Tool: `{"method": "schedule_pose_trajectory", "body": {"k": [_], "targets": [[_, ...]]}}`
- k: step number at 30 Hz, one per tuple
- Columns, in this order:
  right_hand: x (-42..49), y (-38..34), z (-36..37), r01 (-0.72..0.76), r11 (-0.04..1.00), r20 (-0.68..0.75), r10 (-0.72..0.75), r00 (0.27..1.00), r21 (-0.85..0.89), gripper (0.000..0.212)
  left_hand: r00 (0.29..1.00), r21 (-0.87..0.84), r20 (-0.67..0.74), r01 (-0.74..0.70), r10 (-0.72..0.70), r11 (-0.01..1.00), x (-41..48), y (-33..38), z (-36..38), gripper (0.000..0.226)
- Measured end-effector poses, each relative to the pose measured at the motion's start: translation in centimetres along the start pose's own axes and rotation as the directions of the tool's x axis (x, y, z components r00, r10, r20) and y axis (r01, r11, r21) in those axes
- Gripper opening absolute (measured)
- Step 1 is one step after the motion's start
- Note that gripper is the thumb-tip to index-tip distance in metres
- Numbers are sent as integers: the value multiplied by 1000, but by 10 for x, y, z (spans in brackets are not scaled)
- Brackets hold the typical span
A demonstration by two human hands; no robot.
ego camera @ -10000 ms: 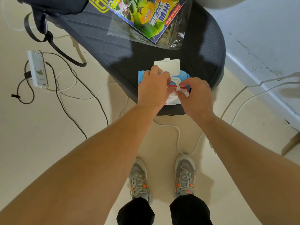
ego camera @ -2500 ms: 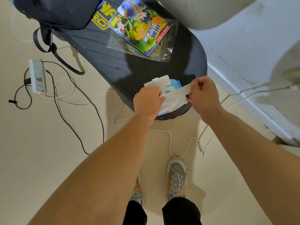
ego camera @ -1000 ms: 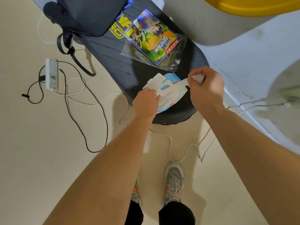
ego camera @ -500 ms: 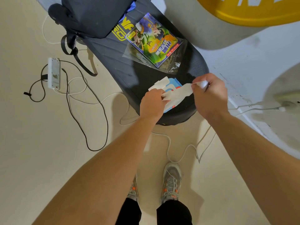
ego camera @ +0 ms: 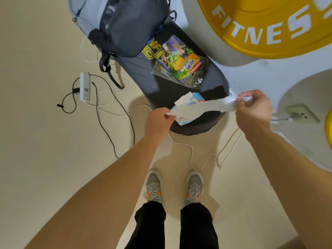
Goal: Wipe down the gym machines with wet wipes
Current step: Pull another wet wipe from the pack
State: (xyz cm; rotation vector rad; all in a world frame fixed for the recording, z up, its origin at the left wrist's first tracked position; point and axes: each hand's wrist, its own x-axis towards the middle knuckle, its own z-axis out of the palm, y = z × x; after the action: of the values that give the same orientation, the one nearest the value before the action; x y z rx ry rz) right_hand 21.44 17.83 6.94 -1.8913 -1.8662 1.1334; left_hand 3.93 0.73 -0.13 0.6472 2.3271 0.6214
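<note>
The wet wipe (ego camera: 206, 107) is hanging stretched in the air between both hands, just above the near end of a dark oval platform (ego camera: 161, 87). The left hand (ego camera: 158, 123) is pinching the wipe's left end between thumb and fingers, and the right hand (ego camera: 253, 109) is gripping the right end with its fingers curled round it, held slightly higher. Beneath the wipe, a blue-and-white wipes pack (ego camera: 196, 97) is lying on the platform with its white lid (ego camera: 184, 98) flipped open. Farther along the platform, a colourful comic in a clear bag (ego camera: 179, 60) is lying flat, and a dark backpack (ego camera: 125, 24) is sitting at the far end. A yellow weight plate (ego camera: 269, 24) lettered "FITNES" is showing at the upper right. A white power strip (ego camera: 84, 86) with tangled cables is lying on the floor to the left.
</note>
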Motion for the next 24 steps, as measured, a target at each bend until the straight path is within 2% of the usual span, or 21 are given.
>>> {"method": "schedule_pose_trajectory", "body": {"k": [3,7,11,15,20,24], "targets": [[-13,-3,-5,16,998,4,-16,1000,-55,13,999,58,26,-39,38,998,-7,6,-12,13],[-19,9,-5,-95,994,-51,92,994,-56,16,995,115,-50,89,-84,989,-6,-15,-25,18],[-24,21,6,-110,990,-50,106,993,-88,17,993,242,-60,109,-97,964,-4,-30,-25,28],[-25,29,17,-129,989,-74,123,990,-77,16,989,299,-86,144,-124,943,-2,-32,-25,31],[-21,39,10,-222,968,-142,205,969,-120,20,975,379,-112,222,-193,898,2,-44,-38,32],[-35,42,16,-106,976,23,112,993,-190,22,994,341,-22,110,-109,933,-5,-36,-33,31]]}}
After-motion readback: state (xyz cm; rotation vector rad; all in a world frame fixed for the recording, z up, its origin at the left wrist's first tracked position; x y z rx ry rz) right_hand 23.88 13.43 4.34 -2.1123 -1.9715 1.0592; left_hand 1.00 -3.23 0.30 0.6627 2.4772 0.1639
